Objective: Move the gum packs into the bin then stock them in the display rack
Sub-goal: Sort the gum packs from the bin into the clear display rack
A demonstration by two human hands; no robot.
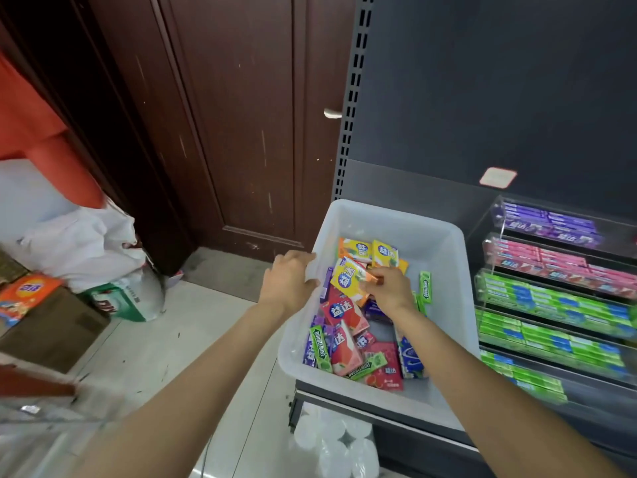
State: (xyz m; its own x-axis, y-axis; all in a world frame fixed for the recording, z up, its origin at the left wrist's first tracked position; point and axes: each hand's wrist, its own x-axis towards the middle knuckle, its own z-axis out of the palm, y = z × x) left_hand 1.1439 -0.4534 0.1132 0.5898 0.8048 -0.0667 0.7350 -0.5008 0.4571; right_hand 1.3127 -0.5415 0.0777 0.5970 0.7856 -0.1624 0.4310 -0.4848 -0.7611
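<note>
Head view: your left hand grips the bin at its left rim, fingers curled over the edge. Your right hand pinches a yellow gum pack by its right end, lifted just above the pile near the bin's far-left corner.

Handling, judged: packs look light, flat, stiff card or foil-wrapped, a bit slick. Pinch across the short end or the two long edges; the flat faces will likely slide. The slim green stick packs should bend easier, so hold them mid-length.

Count: one bin, sitting on the shelf's left end beside the display rack. Loose packs in the bin: roughly fifteen to twenty, overlapping, so I can't count exactly. Rack shows five stocked tiers: one purple, one pink, three green.
</note>
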